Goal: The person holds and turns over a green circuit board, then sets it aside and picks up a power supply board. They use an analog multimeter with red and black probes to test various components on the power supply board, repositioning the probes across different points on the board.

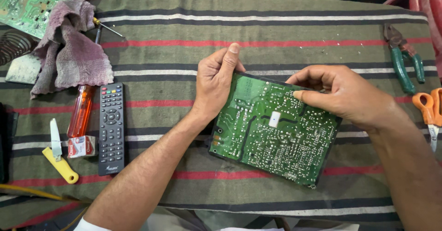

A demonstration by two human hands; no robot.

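I hold the green circuit board solder side up over the striped cloth, my left hand clamped on its far left corner, my right hand pinching the far right edge. I seem to be inspecting joints; next calls for steady tilting, though components underneath are hidden.

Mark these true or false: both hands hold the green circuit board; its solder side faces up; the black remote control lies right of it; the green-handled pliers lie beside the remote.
1. Left hand and right hand both hold the green circuit board: true.
2. Its solder side faces up: true.
3. The black remote control lies right of the board: false, left.
4. The green-handled pliers lie beside the remote: false, at the striped cloth's far right.
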